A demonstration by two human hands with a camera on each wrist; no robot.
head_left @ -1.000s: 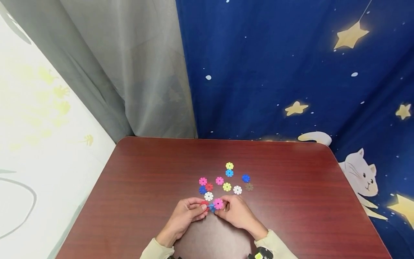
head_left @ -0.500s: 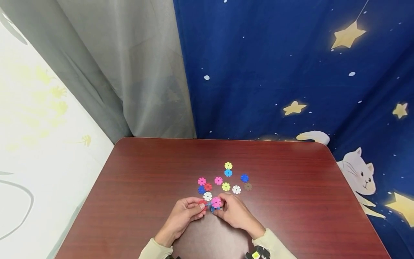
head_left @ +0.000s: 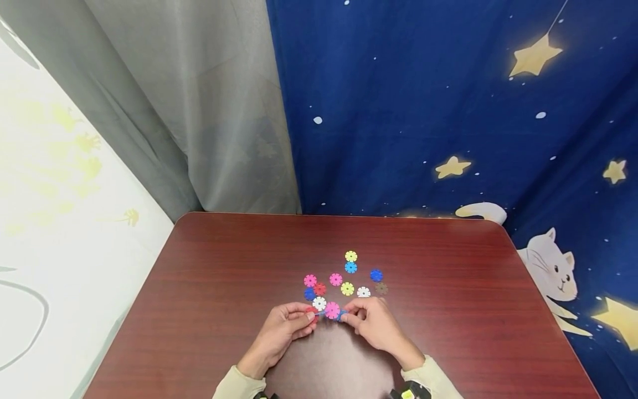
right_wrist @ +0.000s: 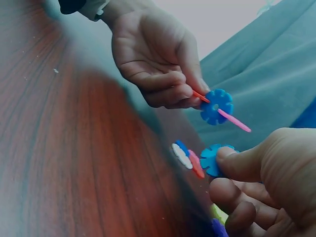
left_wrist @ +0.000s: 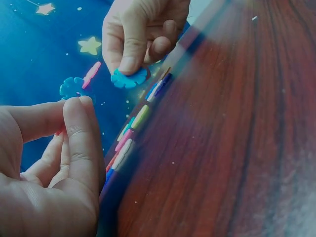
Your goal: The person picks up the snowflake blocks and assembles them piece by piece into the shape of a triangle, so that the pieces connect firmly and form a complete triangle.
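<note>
Pinching between thumb and fingers, a person's left hand point(head_left: 283, 329) grips a red notched disc point(right_wrist: 200, 96) joined to a blue disc point(right_wrist: 225, 101), which in turn carries a pink disc point(right_wrist: 236, 121), all held above a reddish-brown worktop point(head_left: 224, 266). Close by, the right hand point(head_left: 380, 328) has a second blue disc point(right_wrist: 210, 160) in its grip, apart from the joined three. Beyond the hands, more notched discs point(head_left: 319, 303) in several colors lie on the worktop, with gray point(head_left: 234, 111) and star-patterned blue point(head_left: 379, 111) curtains behind.
</note>
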